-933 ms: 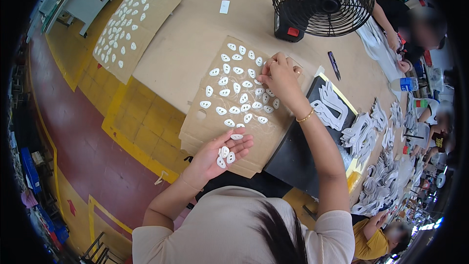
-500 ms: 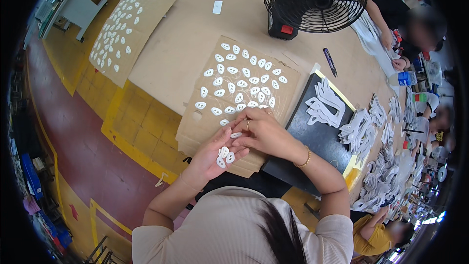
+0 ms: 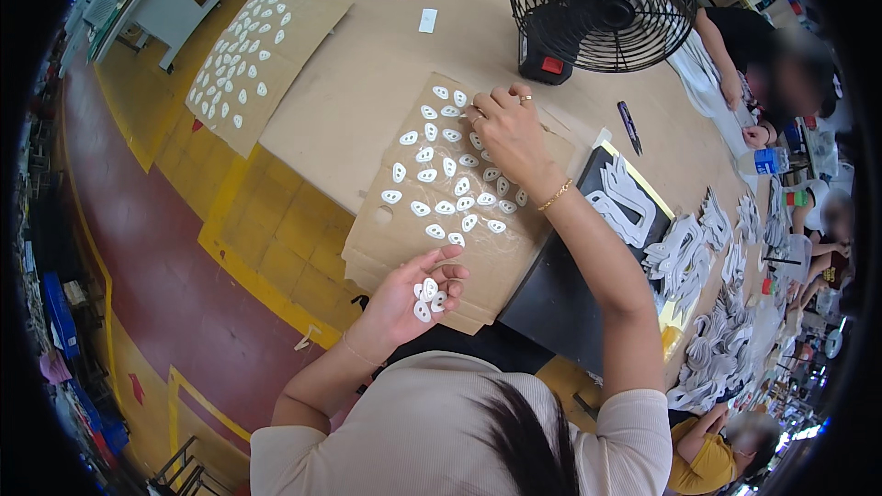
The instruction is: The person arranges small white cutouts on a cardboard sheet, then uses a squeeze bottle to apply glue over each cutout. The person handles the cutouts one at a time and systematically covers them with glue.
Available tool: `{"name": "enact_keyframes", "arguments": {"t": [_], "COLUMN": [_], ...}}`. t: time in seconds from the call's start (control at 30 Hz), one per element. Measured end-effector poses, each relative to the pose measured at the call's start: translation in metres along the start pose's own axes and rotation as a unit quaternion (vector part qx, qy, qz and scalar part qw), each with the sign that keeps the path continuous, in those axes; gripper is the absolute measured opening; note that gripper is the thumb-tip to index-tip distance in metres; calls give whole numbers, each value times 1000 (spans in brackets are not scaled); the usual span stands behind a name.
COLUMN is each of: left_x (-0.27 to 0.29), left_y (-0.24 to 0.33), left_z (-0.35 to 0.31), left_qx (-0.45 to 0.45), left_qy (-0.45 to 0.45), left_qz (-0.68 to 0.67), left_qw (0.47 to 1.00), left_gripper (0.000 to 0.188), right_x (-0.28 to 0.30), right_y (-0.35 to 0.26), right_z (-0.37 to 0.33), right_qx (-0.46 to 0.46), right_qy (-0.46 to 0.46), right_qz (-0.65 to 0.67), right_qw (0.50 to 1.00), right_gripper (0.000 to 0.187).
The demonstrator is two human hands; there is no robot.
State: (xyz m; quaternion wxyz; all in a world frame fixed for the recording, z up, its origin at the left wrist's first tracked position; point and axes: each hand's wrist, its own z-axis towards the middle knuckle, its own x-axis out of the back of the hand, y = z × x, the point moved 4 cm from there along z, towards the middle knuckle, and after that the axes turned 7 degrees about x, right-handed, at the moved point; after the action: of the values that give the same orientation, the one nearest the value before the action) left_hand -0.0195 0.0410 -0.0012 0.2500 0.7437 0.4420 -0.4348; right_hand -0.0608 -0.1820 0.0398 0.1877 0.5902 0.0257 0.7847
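Note:
My left hand (image 3: 401, 301) is palm up with its fingers curled, cradling several small white two-holed tabs (image 3: 423, 310). It is just off the near edge of a brown cardboard sheet (image 3: 375, 248). Across that sheet lie many more such white tabs (image 3: 420, 208), spaced apart in loose rows. My right hand (image 3: 511, 136) reaches over the far part of the sheet. Its thumb and fingertips are pressed together beside the tabs there; the hand covers some of them. What the fingertips pinch, if anything, is hidden.
A black cage fan (image 3: 602, 9) stands on the far side of the table. To the right are a pen (image 3: 629, 127), a black board (image 3: 551, 298) with white cut-outs, and piles of white cut pieces (image 3: 684, 257). Another tab-covered cardboard sheet (image 3: 308, 32) is far left. Co-workers sit at right.
My right hand has moved from above my left palm out to the far part of the cardboard. My left hand stays near the front edge, with tabs still in the palm.

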Motion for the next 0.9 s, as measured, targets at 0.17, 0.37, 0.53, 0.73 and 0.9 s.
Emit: {"name": "enact_keyframes", "arguments": {"t": [0.17, 0.37, 0.53, 0.73, 0.9], "left_x": [3, -2, -1, 5, -3], "left_y": [2, 6, 8, 6, 7], "left_z": [1, 1, 1, 3, 7], "left_qx": [7, 2, 0, -5, -6], "left_qy": [-16, -20, -20, -30, -30], "left_qz": [-7, -8, -21, -22, -21], "left_qw": [1000, 1000, 1000, 999, 999], "left_gripper": [31, 28, 28, 29, 36], "right_x": [-4, 8, -5, 6, 12], "right_y": [-14, -3, -4, -7, 4], "right_z": [-5, -2, -7, -11, -14], "right_qx": [44, 30, 55, 20, -143], "right_qy": [-23, 37, 0, -73, -43], "right_qz": [-46, -27, -19, 2, 169], "right_qw": [998, 999, 998, 997, 974], "right_gripper": [11, 13, 15, 23, 32]}}
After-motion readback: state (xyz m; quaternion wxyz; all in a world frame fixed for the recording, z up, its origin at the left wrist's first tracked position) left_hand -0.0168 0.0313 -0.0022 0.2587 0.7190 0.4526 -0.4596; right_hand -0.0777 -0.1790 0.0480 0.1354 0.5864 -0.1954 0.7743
